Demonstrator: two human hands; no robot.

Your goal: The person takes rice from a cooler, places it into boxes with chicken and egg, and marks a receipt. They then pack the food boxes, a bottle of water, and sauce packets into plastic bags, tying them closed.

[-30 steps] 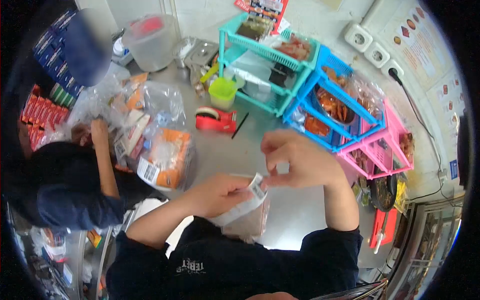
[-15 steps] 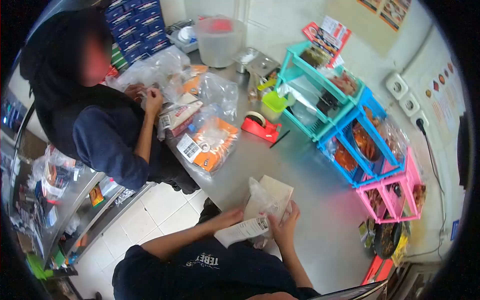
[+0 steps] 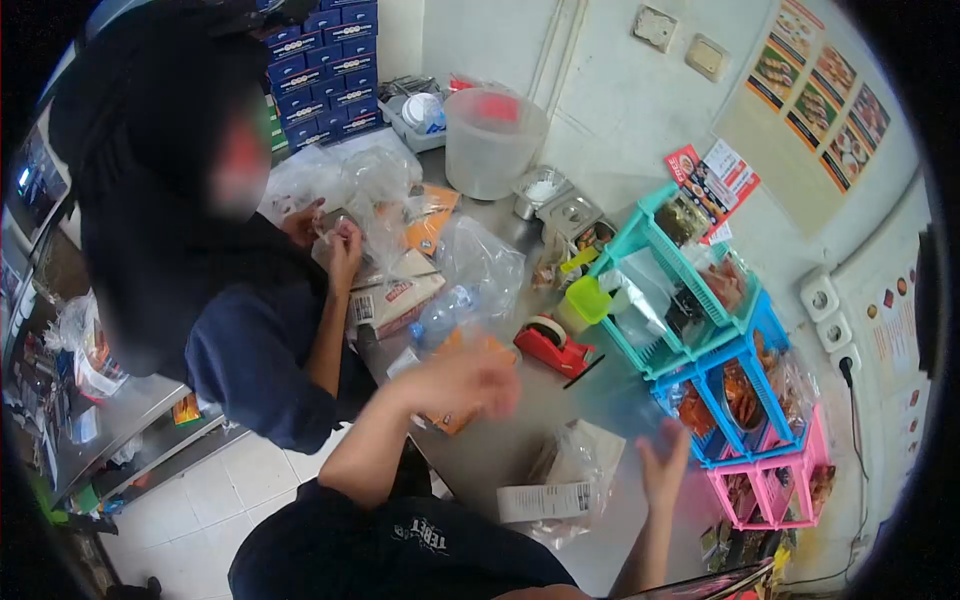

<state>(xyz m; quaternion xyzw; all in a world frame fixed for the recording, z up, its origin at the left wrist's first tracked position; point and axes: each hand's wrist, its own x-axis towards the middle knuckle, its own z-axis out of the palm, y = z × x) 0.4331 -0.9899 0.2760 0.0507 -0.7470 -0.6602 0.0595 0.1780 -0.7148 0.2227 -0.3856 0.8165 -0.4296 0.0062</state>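
Note:
Smeared by motion, my left hand (image 3: 470,380) hangs over an orange packet (image 3: 450,415) in clear plastic; whether its fingers are closed is unclear. The red tape dispenser (image 3: 555,348) stands just beyond its fingertips. My right hand (image 3: 663,462) is open, thumb and fingers apart, right of a clear plastic bag (image 3: 605,470) and not touching it. The bag lies on the steel table in front of me, with a cream-coloured flat package (image 3: 590,450) inside. A printed white paper slip (image 3: 545,502) lies along its near side.
At my left a co-worker (image 3: 270,350) handles something small in both hands beside plastic bags and a boxed packet (image 3: 400,295). Teal (image 3: 640,340), blue (image 3: 720,455) and pink baskets (image 3: 765,495) line the right side. A clear bucket (image 3: 490,145) and stacked blue boxes (image 3: 325,75) stand behind.
Both hands have let go of the bagged package and slip, now lying on the table. My left hand has moved forward toward the tape dispenser; my right has moved right. The view has shifted.

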